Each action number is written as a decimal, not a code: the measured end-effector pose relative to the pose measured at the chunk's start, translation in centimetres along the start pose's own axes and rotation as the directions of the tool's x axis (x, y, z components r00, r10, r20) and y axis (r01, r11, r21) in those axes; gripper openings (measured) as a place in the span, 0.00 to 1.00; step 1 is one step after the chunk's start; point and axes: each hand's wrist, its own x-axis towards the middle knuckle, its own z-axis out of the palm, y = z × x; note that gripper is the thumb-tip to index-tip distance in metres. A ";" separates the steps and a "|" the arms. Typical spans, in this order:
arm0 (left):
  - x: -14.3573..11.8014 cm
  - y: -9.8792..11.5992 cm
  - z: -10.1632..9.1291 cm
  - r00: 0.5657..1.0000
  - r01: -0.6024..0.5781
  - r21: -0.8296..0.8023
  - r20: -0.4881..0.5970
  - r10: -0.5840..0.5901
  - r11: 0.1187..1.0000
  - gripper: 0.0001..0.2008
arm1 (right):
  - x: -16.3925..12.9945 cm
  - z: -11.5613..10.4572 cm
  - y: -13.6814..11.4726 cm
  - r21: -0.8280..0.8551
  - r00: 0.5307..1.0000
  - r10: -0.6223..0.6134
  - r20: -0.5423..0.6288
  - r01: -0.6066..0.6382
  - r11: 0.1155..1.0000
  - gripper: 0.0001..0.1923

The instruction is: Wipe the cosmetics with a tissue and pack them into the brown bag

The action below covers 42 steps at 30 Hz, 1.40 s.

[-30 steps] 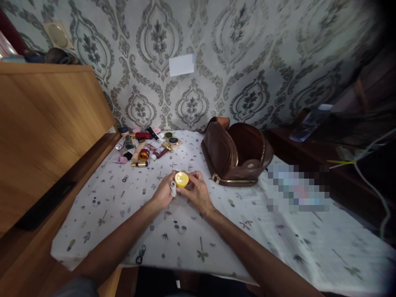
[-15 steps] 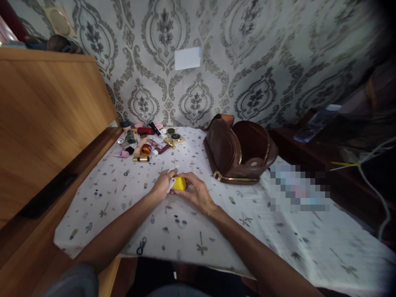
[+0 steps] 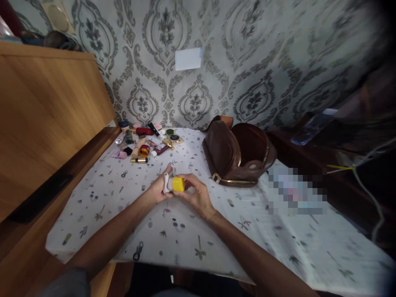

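Observation:
Just above the tablecloth, my right hand (image 3: 198,197) pinches a small container with a yellow end (image 3: 178,184) and a pale, see-through section. At its left end is a slim white piece (image 3: 166,182), wider at both tips, standing upright against my left palm. My left hand (image 3: 157,189) is cupped around this white piece, thumb raised and fingers underneath. Whether the white piece and the container are joined, I cannot tell.
Several cosmetics, including a gold-and-black tube (image 3: 139,160) and an amber jar (image 3: 144,150), lie at the back left. An unzipped brown bag (image 3: 221,144) stands right of centre. A wooden cabinet (image 3: 55,90) borders the left; a plastic bottle (image 3: 314,127) lies at the far right.
The yellow end has turned, and the pale section between it and the white piece now shows. The white piece has shifted slightly left, and my left palm has opened upward.

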 end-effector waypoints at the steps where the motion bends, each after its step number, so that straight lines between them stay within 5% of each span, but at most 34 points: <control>1: -0.1 -0.2 0.2 1.000 -0.021 0.037 0.006 0.021 0.999 0.32 | 0.0 -0.1 0.0 -0.039 1.000 -0.002 -0.025 0.001 0.999 0.22; 5: -0.6 -1.4 1.0 0.992 -0.126 0.255 0.026 0.123 0.959 0.33 | 0.3 -0.6 0.2 -0.136 0.992 -0.016 -0.127 -0.001 0.991 0.19; 11: -1.5 -2.6 3.2 0.974 -0.220 0.615 0.091 0.209 0.757 0.33 | 0.6 -3.5 -0.4 -0.147 0.972 0.000 -0.236 -0.036 0.989 0.17; 15: -1.4 -1.5 7.2 0.926 -0.362 0.779 0.238 0.293 0.511 0.27 | 1.5 -8.9 -2.6 -0.194 0.931 -0.035 -0.363 -0.039 0.980 0.19; 18: 0.3 -0.6 11.7 0.820 -0.556 0.787 0.465 0.334 0.269 0.19 | 3.2 -13.9 -4.2 -0.199 0.856 -0.038 -0.515 -0.076 0.977 0.24; 20: 2.3 -0.5 14.5 0.771 -0.604 0.785 0.531 0.351 0.137 0.25 | 4.4 -16.9 -4.8 -0.187 0.832 -0.046 -0.553 -0.071 0.980 0.25; 24: 6.2 -1.7 17.4 0.818 -0.521 0.853 0.489 0.303 0.030 0.29 | 5.7 -20.9 -4.8 -0.262 0.880 -0.017 -0.475 -0.123 0.957 0.25; 29: 7.1 -4.1 15.9 0.851 -0.414 0.886 0.458 0.257 -0.207 0.35 | 5.4 -22.8 -3.9 -0.514 0.947 0.001 -0.322 -0.176 0.840 0.22; 33: 7.1 -5.0 14.8 0.866 -0.381 0.891 0.438 0.241 -0.248 0.39 | 5.9 -22.9 -4.0 -0.714 0.982 0.131 -0.135 -0.188 0.674 0.18; 36: 7.7 -5.4 14.5 0.867 -0.386 0.890 0.440 0.235 -0.241 0.41 | 7.0 -22.5 -4.2 -0.842 0.942 0.334 -0.003 -0.183 0.508 0.18; 42: 8.4 -5.7 14.1 0.855 -0.408 0.881 0.460 0.237 -0.238 0.43 | 9.0 -21.6 -4.0 -0.952 0.766 0.629 0.133 -0.078 0.297 0.16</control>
